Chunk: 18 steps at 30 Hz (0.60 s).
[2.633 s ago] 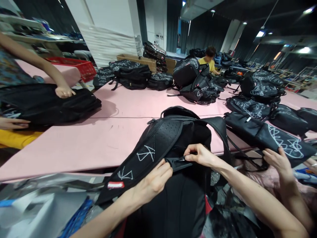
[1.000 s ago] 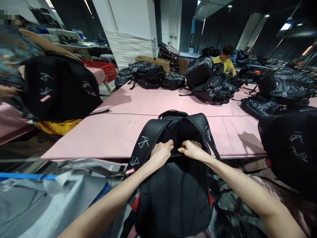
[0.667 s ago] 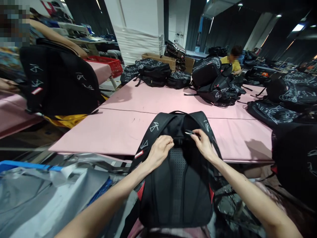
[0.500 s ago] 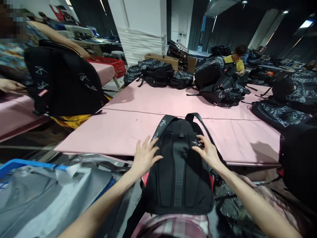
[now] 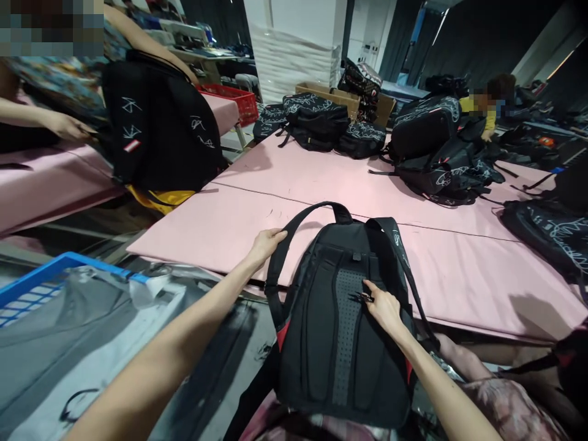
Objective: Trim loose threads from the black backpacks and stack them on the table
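A black backpack (image 5: 340,331) leans back-panel up against the near edge of the pink table (image 5: 468,269). My left hand (image 5: 266,241) is closed around its left shoulder strap (image 5: 294,226) and holds the strap out to the side. My right hand (image 5: 382,306) lies on the padded mesh back panel, its fingers pinching a small dark tool (image 5: 361,297) that I cannot name. The right shoulder strap (image 5: 404,263) lies along the bag's right side.
A person at the left stands a black backpack (image 5: 160,135) on another pink table. More black printed backpacks (image 5: 316,122) lie at the far side and at the right (image 5: 546,233). A blue crate (image 5: 41,282) with grey plastic is at my left. A person in yellow (image 5: 482,104) sits far back.
My left hand left the back panel and took the left strap, pulling it outward. My right hand slid down to the middle of the panel. The view shifted left.
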Each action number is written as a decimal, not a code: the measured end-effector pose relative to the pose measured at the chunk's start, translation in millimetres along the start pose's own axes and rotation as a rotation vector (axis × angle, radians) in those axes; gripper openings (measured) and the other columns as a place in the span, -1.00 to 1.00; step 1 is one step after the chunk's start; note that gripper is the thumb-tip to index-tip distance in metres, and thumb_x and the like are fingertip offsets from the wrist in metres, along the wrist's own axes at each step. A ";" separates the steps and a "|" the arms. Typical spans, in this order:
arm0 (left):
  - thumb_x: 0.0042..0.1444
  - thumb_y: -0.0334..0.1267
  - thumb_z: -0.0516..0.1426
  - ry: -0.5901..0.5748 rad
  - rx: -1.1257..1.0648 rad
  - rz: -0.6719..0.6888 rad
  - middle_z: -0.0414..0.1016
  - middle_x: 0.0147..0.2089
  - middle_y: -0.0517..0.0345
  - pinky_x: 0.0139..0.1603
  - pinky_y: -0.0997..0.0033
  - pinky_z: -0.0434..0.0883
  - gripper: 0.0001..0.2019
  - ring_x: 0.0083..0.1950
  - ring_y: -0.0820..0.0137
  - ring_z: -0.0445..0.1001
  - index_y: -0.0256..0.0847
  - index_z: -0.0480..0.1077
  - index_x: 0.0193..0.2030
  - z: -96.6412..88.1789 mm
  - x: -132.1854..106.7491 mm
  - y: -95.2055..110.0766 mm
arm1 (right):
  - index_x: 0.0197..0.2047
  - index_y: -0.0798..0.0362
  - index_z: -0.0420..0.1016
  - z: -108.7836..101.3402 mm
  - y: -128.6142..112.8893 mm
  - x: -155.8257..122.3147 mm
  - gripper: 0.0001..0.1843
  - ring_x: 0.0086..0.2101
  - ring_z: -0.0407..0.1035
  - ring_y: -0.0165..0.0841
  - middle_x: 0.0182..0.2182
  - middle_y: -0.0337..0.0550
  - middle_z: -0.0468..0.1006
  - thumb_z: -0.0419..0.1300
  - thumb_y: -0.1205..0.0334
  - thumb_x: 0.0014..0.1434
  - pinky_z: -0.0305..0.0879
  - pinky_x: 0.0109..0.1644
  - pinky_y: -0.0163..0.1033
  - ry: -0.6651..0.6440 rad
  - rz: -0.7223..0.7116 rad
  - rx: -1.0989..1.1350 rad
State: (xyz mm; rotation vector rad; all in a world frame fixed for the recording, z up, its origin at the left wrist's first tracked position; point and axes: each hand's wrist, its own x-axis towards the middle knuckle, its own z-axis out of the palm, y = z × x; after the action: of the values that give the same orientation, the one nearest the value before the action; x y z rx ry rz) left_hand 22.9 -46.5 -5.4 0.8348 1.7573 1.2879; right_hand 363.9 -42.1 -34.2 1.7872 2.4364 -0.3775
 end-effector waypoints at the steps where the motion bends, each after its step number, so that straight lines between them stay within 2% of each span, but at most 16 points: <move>1: -0.15 -0.05 0.18 -0.038 -0.067 -0.022 0.48 -0.44 0.10 -0.45 0.51 0.31 -0.61 -0.45 0.42 0.41 -0.34 0.42 -0.25 0.1 2.6 -1.9 | 0.21 -0.16 0.17 0.2 0.4 0.2 -0.52 -0.26 0.48 -0.21 -0.29 -0.13 0.59 -0.03 0.13 0.21 0.22 -0.29 -0.24 -0.005 -0.002 -0.001; 4: -0.13 -0.03 0.18 -0.094 -0.148 -0.067 0.44 -0.53 0.13 -0.50 0.50 0.30 -0.63 -0.52 0.45 0.37 -0.35 0.38 -0.33 4.5 4.0 -13.8 | 0.21 -0.15 0.18 0.2 1.0 1.0 -0.53 -0.28 0.48 -0.21 -0.30 -0.14 0.59 -0.04 0.11 0.22 0.22 -0.32 -0.25 -0.013 0.008 -0.010; 9: -0.04 -0.08 0.16 -0.147 -0.294 -0.143 0.46 -0.48 0.11 -0.44 0.46 0.37 -0.71 -0.48 0.43 0.41 -0.32 0.37 -0.34 8.7 7.1 -31.7 | 0.21 -0.16 0.17 3.5 -0.6 4.6 -0.53 -0.27 0.48 -0.24 -0.29 -0.17 0.59 -0.05 0.08 0.23 0.22 -0.32 -0.27 -0.021 0.029 -0.004; 14: -0.02 -0.14 0.16 -0.215 -0.498 -0.248 0.47 -0.42 0.09 -0.36 0.37 0.42 -0.76 -0.42 0.36 0.44 -0.28 0.40 -0.29 9.0 13.4 -40.4 | 0.20 -0.19 0.18 9.4 -0.6 7.0 -0.53 -0.27 0.47 -0.26 -0.27 -0.20 0.59 -0.03 0.07 0.22 0.22 -0.34 -0.29 -0.007 0.054 0.000; 18: -0.01 -0.13 0.16 -0.275 -0.559 -0.284 0.47 -0.42 0.07 -0.32 0.32 0.43 -0.73 -0.39 0.32 0.45 -0.28 0.43 -0.23 10.4 9.9 -41.1 | 0.21 -0.20 0.18 11.9 0.9 6.7 -0.52 -0.27 0.47 -0.24 -0.28 -0.20 0.59 -0.02 0.07 0.21 0.23 -0.34 -0.28 0.012 0.057 0.002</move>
State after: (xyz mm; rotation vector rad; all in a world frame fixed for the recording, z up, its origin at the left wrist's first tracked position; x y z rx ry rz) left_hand 25.0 -44.5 -48.9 0.3998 1.1610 1.3055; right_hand 362.0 -38.6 -47.3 1.8599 2.3880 -0.3651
